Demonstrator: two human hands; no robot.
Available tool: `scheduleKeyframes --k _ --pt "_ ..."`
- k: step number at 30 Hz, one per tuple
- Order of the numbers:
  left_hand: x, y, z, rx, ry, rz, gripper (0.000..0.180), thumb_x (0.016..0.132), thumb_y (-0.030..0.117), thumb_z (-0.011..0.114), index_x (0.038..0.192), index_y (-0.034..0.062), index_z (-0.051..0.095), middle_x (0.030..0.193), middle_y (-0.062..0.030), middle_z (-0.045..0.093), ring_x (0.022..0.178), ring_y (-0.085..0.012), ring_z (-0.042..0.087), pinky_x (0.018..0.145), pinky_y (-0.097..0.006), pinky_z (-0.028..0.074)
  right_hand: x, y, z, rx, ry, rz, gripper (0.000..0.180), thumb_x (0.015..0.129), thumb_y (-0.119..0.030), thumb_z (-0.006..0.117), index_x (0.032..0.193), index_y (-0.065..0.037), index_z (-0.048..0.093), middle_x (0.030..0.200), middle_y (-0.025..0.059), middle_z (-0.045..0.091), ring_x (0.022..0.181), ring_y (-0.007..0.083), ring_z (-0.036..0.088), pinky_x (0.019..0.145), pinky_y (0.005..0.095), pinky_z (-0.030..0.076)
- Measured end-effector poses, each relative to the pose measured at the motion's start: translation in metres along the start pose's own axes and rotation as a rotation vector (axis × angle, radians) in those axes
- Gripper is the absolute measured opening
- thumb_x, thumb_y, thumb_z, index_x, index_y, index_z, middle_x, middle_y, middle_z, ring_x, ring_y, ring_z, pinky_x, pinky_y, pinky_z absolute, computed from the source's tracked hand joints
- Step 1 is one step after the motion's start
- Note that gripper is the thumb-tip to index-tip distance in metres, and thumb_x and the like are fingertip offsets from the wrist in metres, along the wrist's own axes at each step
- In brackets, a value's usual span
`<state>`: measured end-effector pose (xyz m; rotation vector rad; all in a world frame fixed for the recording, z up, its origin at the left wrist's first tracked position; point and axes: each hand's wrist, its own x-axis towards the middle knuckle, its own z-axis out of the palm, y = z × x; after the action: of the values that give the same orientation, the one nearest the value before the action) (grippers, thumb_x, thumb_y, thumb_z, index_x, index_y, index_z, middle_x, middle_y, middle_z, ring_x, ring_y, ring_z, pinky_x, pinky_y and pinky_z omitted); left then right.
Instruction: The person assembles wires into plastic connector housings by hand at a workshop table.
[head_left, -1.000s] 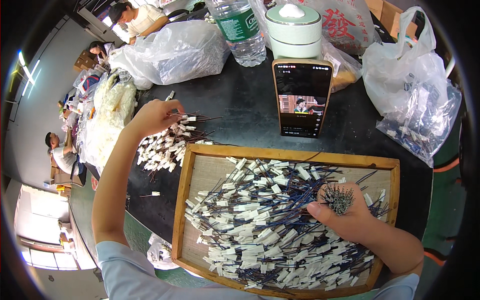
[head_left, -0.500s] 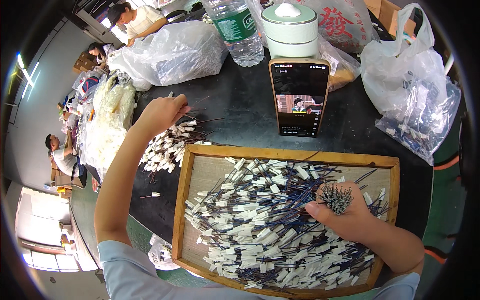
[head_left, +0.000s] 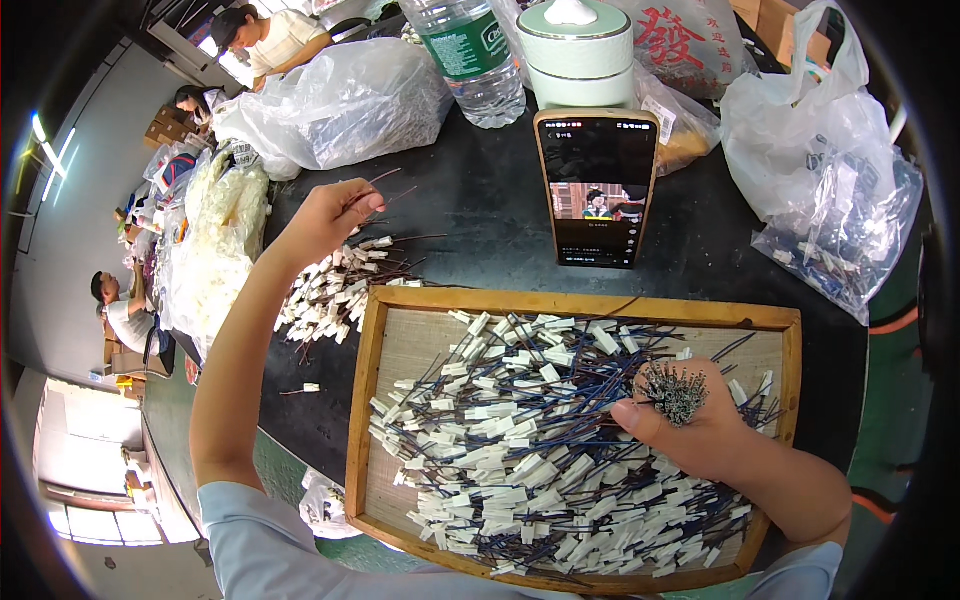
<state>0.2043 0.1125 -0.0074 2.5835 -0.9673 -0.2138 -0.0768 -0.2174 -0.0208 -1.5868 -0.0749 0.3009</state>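
Note:
My right hand (head_left: 690,440) is wrapped round a thick bundle of wires (head_left: 673,393), whose bristly cut ends point up. It hangs over the right part of a wood-framed tray (head_left: 560,303). Many white connectors with thin dark leads (head_left: 520,430) fill that tray. Out to the left, my left hand (head_left: 335,217) has its fingers pinched together, with thin brown wires sticking out past the fingertips; whatever is on their other ends is hidden in the hand. Beneath it lies a loose heap of white connectors with brown wires (head_left: 335,290) on the black table (head_left: 440,200).
A phone (head_left: 597,190) leans upright behind the tray, against a pale green canister (head_left: 578,60). Left of that stands a water bottle (head_left: 475,65). Plastic bags (head_left: 350,105) line the back, with another bag (head_left: 820,170) at right. One stray connector (head_left: 311,387) lies left of the tray. Several people work beyond.
My left hand has turned and shifted slightly, and the wires between its fingers now stick up and out to the right. My right hand keeps its hold on the bundle.

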Motion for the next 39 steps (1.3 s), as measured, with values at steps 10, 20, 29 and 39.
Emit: scheduleKeyframes --k 10,20,29,39 --pt "-0.002 -0.001 -0.001 -0.560 -0.153 -0.371 0.037 0.095 0.039 0.049 0.078 0.0063 0.052 0.059 0.0060 0.037 0.050 -0.0025 0.034 0.044 -0.019 0.029 0.000 -0.001 0.001 0.021 0.016 0.011 0.014 0.083 -0.012 0.067 0.080 0.001 0.063 0.066 0.0018 0.058 0.061 0.0053 0.049 0.054 0.0234 0.040" --pt "-0.008 0.007 -0.017 -0.325 0.018 -0.262 0.025 0.096 0.025 0.049 0.098 0.0040 0.063 0.060 0.0053 0.042 0.055 -0.0026 0.039 0.050 -0.020 0.032 -0.001 -0.001 0.001 0.012 -0.003 0.002 0.014 0.083 -0.012 0.067 0.080 0.001 0.062 0.066 0.0012 0.057 0.060 0.0049 0.047 0.053 0.0235 0.039" --pt "-0.009 0.002 -0.006 0.273 -0.084 -0.093 0.017 0.088 0.016 0.058 0.090 -0.0001 0.064 0.060 -0.0033 0.051 0.056 -0.0102 0.043 0.053 -0.029 0.037 -0.001 -0.001 0.000 0.005 0.003 -0.012 0.015 0.083 -0.013 0.067 0.079 0.001 0.062 0.066 0.0013 0.057 0.060 0.0049 0.047 0.053 0.0237 0.039" --pt "0.008 0.024 -0.046 0.153 -0.087 -0.303 0.026 0.078 0.024 0.072 0.076 -0.0016 0.067 0.057 0.0007 0.055 0.052 -0.0056 0.045 0.049 -0.025 0.037 0.001 0.001 -0.001 0.016 -0.009 -0.037 0.015 0.085 -0.012 0.065 0.078 0.000 0.061 0.065 -0.0002 0.056 0.060 0.0042 0.046 0.053 0.0235 0.039"
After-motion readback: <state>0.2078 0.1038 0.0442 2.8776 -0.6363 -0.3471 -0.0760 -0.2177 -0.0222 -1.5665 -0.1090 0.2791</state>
